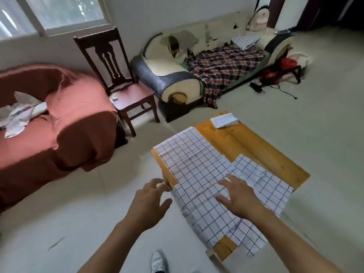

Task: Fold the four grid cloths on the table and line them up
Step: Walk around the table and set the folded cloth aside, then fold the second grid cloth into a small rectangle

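Now both hands spread wide, left hand (151, 196) at table (256, 152) edge, right hand (236, 194) over grid cloths (189, 164).

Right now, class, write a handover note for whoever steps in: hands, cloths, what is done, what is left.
Left hand: open, fingertips at the near-left table corner by a cloth edge.
Right hand: open, spread over the unfolded grid cloths.
Done: one folded cloth lies at the far edge.
Left: fold the overlapping spread cloths, then line all up.

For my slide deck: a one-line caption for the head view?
Both hands, left hand and right hand, reach over unfolded grid cloths on a wooden table.
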